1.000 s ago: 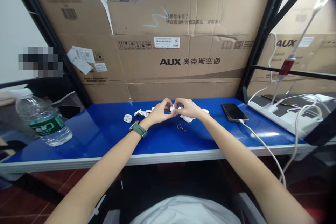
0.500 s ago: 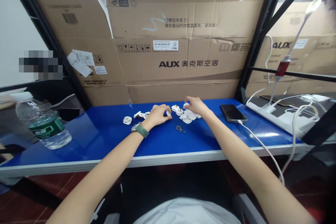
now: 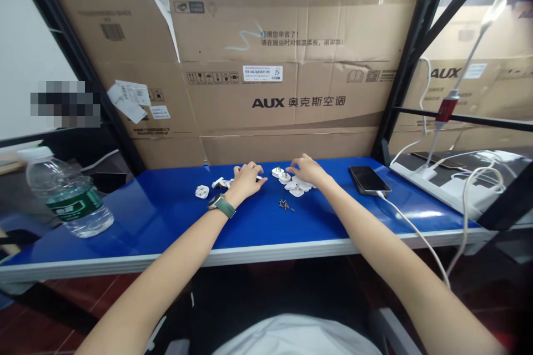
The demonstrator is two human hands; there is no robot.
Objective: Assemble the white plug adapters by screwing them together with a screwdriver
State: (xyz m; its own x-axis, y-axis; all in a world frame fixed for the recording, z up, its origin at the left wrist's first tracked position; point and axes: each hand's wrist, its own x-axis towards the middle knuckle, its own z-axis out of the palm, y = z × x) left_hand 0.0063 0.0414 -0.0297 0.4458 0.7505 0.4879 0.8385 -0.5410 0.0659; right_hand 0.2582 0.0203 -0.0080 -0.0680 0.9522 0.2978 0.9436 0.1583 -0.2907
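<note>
My left hand, with a watch on a green strap at its wrist, is curled round a small white plug part, mostly hidden by the fingers. Left of it lie a round white plug piece and several white parts. My right hand hovers with fingers bent and apart, nothing visible between them. Close to its fingertips are two white plug pieces with brass pins, one behind the other. Beneath the hand sits a pile of white covers. Several small brass screws lie nearer me.
A water bottle stands on the blue table at the left. To the right lies a phone with a white cable, beside a white power strip. A cardboard sheet closes off the back.
My left hand has drawn slightly left, and the white part shows less between its fingers. The white piece seen at my right fingertips is no longer visible there; those fingers sit slightly lower.
</note>
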